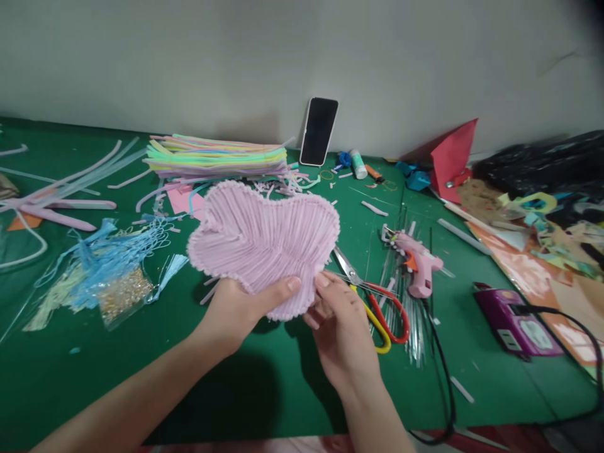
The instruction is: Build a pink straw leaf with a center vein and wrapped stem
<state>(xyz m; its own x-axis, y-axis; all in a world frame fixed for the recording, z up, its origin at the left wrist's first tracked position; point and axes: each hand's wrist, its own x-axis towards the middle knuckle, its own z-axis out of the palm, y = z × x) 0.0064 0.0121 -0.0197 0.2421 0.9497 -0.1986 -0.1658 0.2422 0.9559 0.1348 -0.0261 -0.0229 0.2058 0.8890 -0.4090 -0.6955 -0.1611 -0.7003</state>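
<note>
A pink heart-shaped piece (264,242), made of many pipe cleaners laid side by side, is held up over the green table (141,352). My left hand (240,311) grips its lower edge, thumb on top. My right hand (337,318) pinches the same lower edge just to the right, fingers closed on the fuzzy rim. Scissors with red and yellow handles (377,305) lie on the table right beside my right hand.
A stack of coloured pipe cleaners (217,157) lies behind the heart. A phone (319,131) leans on the wall. A pink glue gun (418,264) and glue sticks lie right; a purple power strip (516,324) further right. Blue tassels and a bead bag (120,289) lie left.
</note>
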